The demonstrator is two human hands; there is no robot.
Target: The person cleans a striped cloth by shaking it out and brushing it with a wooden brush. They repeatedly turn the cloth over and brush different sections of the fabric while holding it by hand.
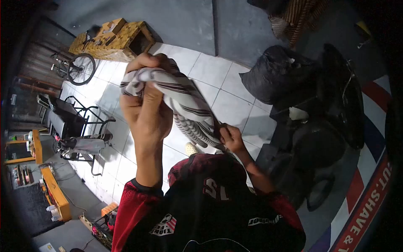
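Note:
A white cloth with dark stripes (191, 103) stretches between my two hands, bunched and twisted along its length. My left hand (147, 101) is raised in front of me, its fingers wrapped round the gathered upper end. Lower down and to the right, my right hand (231, 136) grips the other end near my body. The cloth hangs clear of the floor, in front of my red and black shirt (210, 201). Part of the left hand's fingers is hidden behind the folds.
White floor tiles (210, 71) lie below. At left stand a barber chair (67, 117), a bicycle (79, 69) and a wooden shelf (54, 193). A table with a yellow patterned cover (121, 42) is at the back. A black plastic bag (277, 73) and a red-lettered sign (365, 210) are at right.

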